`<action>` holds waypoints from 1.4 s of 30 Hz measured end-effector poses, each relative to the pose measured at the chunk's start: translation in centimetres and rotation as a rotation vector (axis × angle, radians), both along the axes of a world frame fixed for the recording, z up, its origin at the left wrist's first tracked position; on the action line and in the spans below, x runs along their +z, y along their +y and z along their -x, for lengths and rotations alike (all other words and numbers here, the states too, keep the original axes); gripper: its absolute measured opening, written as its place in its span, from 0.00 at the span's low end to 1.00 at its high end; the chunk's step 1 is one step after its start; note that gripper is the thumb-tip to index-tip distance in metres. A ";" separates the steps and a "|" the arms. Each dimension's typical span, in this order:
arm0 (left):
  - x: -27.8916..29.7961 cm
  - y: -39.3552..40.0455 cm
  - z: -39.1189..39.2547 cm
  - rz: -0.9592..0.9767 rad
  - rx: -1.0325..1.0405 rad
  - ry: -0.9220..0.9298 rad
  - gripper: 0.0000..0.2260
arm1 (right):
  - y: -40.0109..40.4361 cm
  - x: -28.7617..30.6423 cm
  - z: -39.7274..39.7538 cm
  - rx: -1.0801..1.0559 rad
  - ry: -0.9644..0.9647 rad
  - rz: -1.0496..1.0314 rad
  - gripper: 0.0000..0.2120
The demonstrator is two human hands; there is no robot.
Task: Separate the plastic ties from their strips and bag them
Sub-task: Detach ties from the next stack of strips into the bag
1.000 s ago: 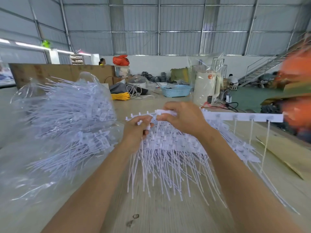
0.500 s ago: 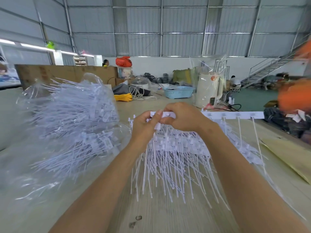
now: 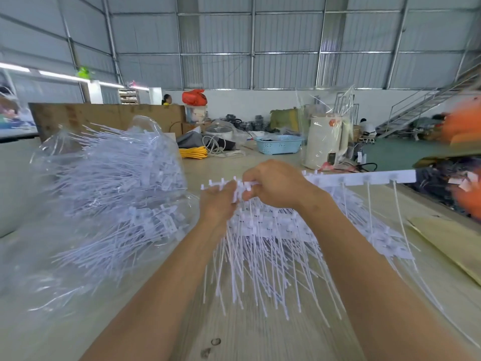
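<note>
A long white plastic strip (image 3: 374, 178) runs level above the table, with a few thin white ties still hanging from its right part. My right hand (image 3: 276, 183) grips the strip near its left end. Just left of it, my left hand (image 3: 218, 201) pinches a tie at the strip. Below both hands lies a heap of loose white ties (image 3: 273, 246) on the table. A clear plastic bag (image 3: 104, 194) stuffed with ties stands at the left.
A wooden table (image 3: 255, 334) carries everything. At the back stand a white kettle wrapped in plastic (image 3: 325, 142), a blue basket (image 3: 278, 145) and a yellow cable coil (image 3: 194, 152). A cardboard sheet (image 3: 447, 241) lies at the right edge. A person (image 3: 166, 99) is far behind.
The strip has risen and shifted right a little in view. My left hand has moved up from the heap to the strip, close against my right hand.
</note>
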State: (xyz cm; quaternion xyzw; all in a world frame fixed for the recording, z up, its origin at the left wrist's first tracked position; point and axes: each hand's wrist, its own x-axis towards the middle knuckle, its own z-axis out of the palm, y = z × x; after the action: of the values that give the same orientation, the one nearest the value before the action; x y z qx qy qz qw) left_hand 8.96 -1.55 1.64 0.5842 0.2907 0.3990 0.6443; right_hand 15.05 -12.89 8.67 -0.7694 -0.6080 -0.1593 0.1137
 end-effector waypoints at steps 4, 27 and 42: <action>0.8 2.0 1.3 0.217 0.026 -0.106 0.17 | -1.0 2.0 0.9 0.086 -0.056 -0.201 0.08; 17.1 1.9 12.2 -0.329 0.405 -1.094 0.16 | -0.7 1.7 -3.2 0.043 0.198 -0.117 0.13; 9.0 -1.8 5.4 -0.323 0.026 -0.409 0.24 | -0.1 1.0 -1.3 0.060 0.225 0.104 0.24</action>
State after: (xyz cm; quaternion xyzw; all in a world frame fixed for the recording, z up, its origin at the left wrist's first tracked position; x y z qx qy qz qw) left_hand 3.53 -3.31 10.63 0.5828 0.0944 0.5582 0.5829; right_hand 16.32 -13.00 9.67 -0.7686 -0.6217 -0.0369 0.1460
